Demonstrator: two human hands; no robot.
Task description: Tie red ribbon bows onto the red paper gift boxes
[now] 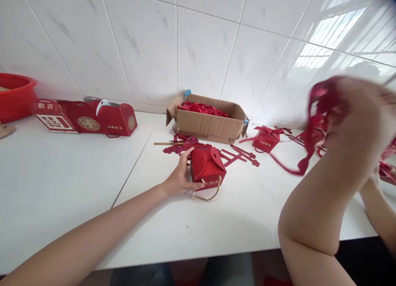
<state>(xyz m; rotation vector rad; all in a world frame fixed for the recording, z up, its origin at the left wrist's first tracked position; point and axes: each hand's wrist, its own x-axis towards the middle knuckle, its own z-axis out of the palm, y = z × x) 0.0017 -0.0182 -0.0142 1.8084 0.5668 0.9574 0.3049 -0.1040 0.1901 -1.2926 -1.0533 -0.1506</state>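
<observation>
My left hand [182, 174] is closed around the left side of a small red gift box [208, 166]. The box stands upright on the table, its rounded top flaps folded together, and a twisted rope handle [206, 198] hangs at its front. Up at the right, my right hand [361, 102] is smeared by motion. A dark red ribbon [309, 146] hangs from that hand, its loose end trailing left above the table. Behind the gift box lie several flat dark red strips with flower-shaped ends [247, 154].
An open cardboard box [208, 127] of red ribbons stands against the tiled wall. A ribbon-tied red box [266, 139] is to its right. Larger red boxes [102, 119] and a red basin [15, 96] are at left. Another person's arm [379, 207] reaches in at right.
</observation>
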